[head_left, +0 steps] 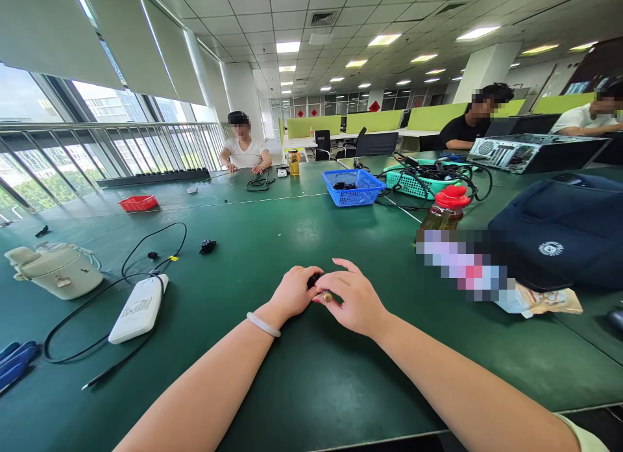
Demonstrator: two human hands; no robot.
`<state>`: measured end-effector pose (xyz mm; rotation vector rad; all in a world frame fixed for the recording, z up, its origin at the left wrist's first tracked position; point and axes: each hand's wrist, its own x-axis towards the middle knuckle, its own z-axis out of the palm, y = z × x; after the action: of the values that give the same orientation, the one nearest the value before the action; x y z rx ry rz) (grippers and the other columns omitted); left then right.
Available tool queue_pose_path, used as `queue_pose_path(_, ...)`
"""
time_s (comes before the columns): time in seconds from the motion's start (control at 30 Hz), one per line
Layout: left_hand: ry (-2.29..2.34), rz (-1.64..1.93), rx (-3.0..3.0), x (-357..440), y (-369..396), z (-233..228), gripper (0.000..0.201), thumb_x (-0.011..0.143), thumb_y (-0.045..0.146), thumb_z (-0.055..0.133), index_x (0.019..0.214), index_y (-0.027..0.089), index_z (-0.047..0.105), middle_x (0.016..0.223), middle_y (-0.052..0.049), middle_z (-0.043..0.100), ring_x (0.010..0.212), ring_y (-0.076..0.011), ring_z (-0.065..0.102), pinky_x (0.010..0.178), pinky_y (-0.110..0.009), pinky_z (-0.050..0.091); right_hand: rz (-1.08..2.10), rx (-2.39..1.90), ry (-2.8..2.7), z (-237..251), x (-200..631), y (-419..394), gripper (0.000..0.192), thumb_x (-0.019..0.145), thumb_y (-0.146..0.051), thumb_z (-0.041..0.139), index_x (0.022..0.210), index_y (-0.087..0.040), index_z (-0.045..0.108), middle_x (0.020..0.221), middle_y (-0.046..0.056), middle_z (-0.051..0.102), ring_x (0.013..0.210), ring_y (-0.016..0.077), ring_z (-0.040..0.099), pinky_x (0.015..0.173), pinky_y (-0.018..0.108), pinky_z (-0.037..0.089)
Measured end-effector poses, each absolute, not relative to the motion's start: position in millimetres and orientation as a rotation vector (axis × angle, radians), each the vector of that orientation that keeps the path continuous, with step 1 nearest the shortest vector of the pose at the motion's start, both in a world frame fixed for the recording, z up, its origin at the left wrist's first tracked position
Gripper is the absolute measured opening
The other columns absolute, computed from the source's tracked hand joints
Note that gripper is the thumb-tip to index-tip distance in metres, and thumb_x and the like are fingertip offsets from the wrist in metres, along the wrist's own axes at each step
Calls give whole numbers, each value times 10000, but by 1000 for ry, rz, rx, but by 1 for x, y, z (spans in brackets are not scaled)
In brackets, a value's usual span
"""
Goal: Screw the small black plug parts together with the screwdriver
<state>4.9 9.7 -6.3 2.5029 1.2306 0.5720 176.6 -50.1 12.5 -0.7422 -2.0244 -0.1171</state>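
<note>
Both my hands meet on the green table in front of me. My left hand, with a pale bangle on the wrist, is closed around a small black part. My right hand touches the same part and pinches a small brass-coloured piece between thumb and fingers. Most of the black part is hidden by my fingers.
A white power bank with a black cable lies left, beside a beige bottle. A small black part lies further out. A blue basket, teal basket, red-capped bottle and dark bag stand right. Three people sit at the far side.
</note>
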Motion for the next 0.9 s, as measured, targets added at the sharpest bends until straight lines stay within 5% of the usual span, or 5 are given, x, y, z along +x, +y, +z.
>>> queue_pose_path(0.17, 1246, 588, 2496, 5, 9, -6, 303, 848, 253, 632, 1150, 236, 643, 1051, -60, 692, 1034, -244, 601, 950, -395, 475, 55, -907, -1828, 12, 188, -40, 18, 886, -239, 597, 894, -248, 584, 801, -7, 721, 695, 169, 687, 1008, 482, 484)
queue_pose_path(0.37, 1286, 561, 2466, 5, 7, -3, 343, 842, 243, 638, 1184, 259, 640, 1047, -56, 683, 1029, -247, 599, 927, -390, 485, 341, -1080, -1493, 8, 201, -28, 516, 885, -304, 599, 1360, -249, 402, 908, 26, 747, 887, 217, 721, 888, 432, 564)
queue_pose_path(0.57, 1290, 565, 2478, 5, 6, -2, 323, 837, 235, 650, 1160, 240, 641, 1036, -60, 685, 1021, -253, 604, 933, -402, 482, 205, -993, -1724, 10, 197, -34, 360, 935, -208, 486, 1289, -277, 483, 1047, 41, 725, 960, 199, 700, 906, 411, 552)
queue_pose_path(0.9, 1161, 577, 2595, 6, 10, -12, 261, 899, 195, 509, 1123, 212, 641, 1034, -28, 681, 974, -231, 616, 974, -393, 452, -182, -600, -2266, 19, 171, -59, 535, 857, 34, 361, 1272, -238, 563, 1204, 58, 679, 1149, 156, 610, 1131, 472, 343)
